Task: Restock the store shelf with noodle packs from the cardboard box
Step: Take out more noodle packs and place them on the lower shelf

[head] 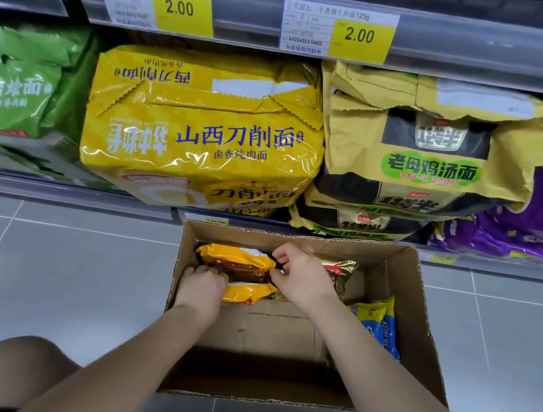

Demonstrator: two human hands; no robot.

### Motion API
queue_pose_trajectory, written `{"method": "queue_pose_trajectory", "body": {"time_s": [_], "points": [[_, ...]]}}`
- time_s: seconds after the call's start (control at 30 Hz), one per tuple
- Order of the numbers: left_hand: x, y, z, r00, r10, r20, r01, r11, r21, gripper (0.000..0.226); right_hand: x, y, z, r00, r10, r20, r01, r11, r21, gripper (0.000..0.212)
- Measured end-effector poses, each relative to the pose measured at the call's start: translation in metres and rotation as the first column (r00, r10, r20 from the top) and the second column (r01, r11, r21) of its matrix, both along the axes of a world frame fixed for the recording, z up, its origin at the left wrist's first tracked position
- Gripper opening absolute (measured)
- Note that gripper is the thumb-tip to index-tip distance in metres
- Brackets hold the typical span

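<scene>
Inside the cardboard box [420,294], at its far left corner, two yellow noodle packs [235,258] lie one behind the other, their long axis running left to right. The left hand [202,286] has its grip curled over their left ends, and the right hand [299,275] pinches the right end of the farther pack. The shelf [64,194] stands just beyond the box, so I judge the coming lift goes up and forward. Blue packs [382,324] lean at the right wall.
</scene>
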State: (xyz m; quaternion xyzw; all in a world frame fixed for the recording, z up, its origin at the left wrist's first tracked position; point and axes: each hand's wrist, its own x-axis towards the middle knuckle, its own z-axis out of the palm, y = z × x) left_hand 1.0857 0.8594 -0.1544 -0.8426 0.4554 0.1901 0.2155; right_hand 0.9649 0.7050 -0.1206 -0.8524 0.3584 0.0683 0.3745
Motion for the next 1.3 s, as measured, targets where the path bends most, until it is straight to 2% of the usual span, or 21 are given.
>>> {"method": "queue_pose_trajectory", "body": {"time_s": [0.17,0.27,0.4,0.53,0.67,0.9,1.03,1.17,1.3], "points": [[-0.01,0.01,0.012,1.0,0.005,0.025,-0.004,0.998,-0.069,0.055,0.016,0.002,-0.007,0.996,0.088,-0.032,-0.089,0.994,-0.062,0.036],[-0.012,0.017,0.025,1.0,-0.011,0.01,0.012,0.994,-0.113,0.052,0.023,0.005,-0.012,0.984,0.151,-0.09,-0.162,0.978,-0.131,0.038],[-0.015,0.024,0.038,0.999,-0.047,0.021,0.05,0.982,-0.184,0.056,0.033,0.005,-0.021,0.971,0.169,-0.167,-0.198,0.965,-0.175,0.038],[-0.014,0.029,0.056,0.998,-0.047,-0.032,0.038,0.97,-0.239,0.061,0.039,0.006,-0.029,0.945,0.22,-0.242,-0.272,0.94,-0.207,0.042],[-0.01,0.038,0.064,0.996,-0.041,-0.077,0.014,0.949,-0.315,0.056,0.044,0.008,-0.036,0.915,0.252,-0.316,-0.335,0.91,-0.245,0.043],[-0.012,0.05,0.064,0.989,-0.075,-0.127,0.027,0.938,-0.346,0.036,0.051,0.013,-0.047,0.892,0.24,-0.382,-0.388,0.841,-0.378,0.04],[-0.008,0.053,0.06,0.986,-0.097,-0.137,0.046,0.94,-0.337,0.043,0.05,0.014,-0.05,0.905,0.259,-0.337,-0.381,0.846,-0.374,0.037],[-0.005,0.053,0.059,0.989,-0.104,-0.105,0.052,0.911,-0.409,0.046,0.05,0.012,-0.038,0.947,0.255,-0.197,-0.302,0.915,-0.266,0.034],[-0.003,0.054,0.061,0.99,-0.066,-0.123,0.009,0.91,-0.414,0.042,0.043,0.012,-0.025,0.976,0.216,-0.041,-0.22,0.957,-0.188,0.036]]}}
